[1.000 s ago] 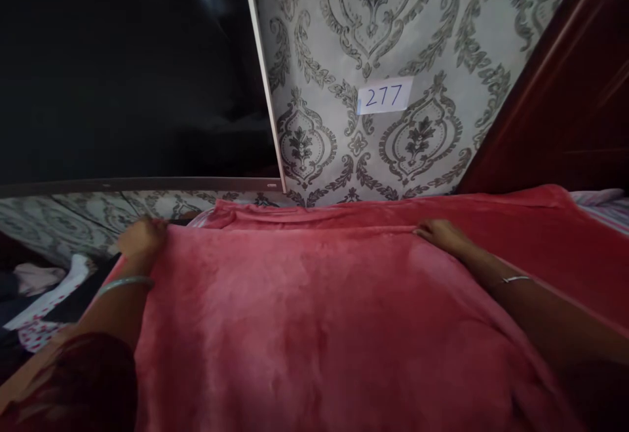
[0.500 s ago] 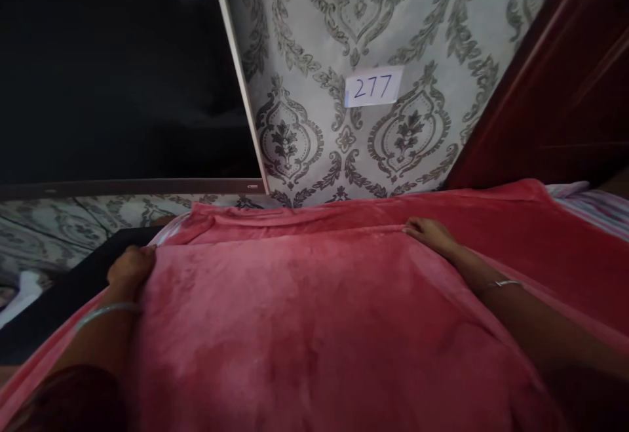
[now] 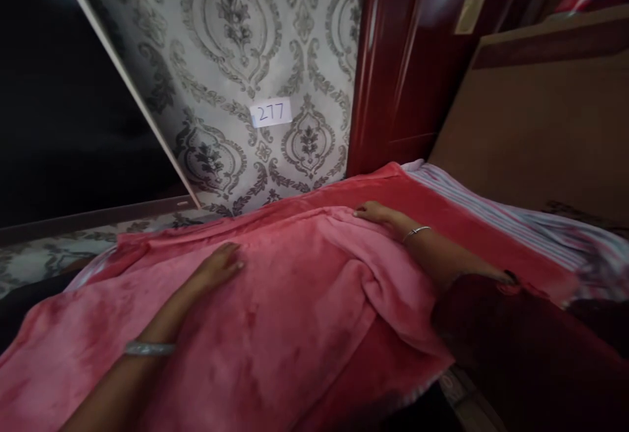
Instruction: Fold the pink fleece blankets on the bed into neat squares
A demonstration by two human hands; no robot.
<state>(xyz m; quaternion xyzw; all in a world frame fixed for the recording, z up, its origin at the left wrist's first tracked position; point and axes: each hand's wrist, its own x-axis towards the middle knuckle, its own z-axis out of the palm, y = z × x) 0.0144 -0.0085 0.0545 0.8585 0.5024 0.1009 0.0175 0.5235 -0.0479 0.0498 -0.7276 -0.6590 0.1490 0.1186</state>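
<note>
A pink-red plush blanket (image 3: 285, 281) lies spread in front of me, its upper layer doubled over the deeper red layer behind. My left hand (image 3: 219, 267) rests on the upper layer near its far edge, with thumb and fingers apart. At the right end of that edge, my right hand (image 3: 372, 212) has its fingers closed on the blanket, and the cloth bunches into folds just below it. Both wrists wear silver bangles. The blanket's near right corner hangs over a dark gap.
Under the blanket, a striped cloth (image 3: 472, 209) shows on the right. Behind stand a patterned wall with a paper label (image 3: 271, 112) reading 277, a large black screen (image 3: 73, 104) on the left, a dark red door (image 3: 393, 58) and a brown board (image 3: 550, 104).
The view has swung right. My left hand has let go of the blanket's left corner and moved inward onto the cloth. Folds have formed under my right hand.
</note>
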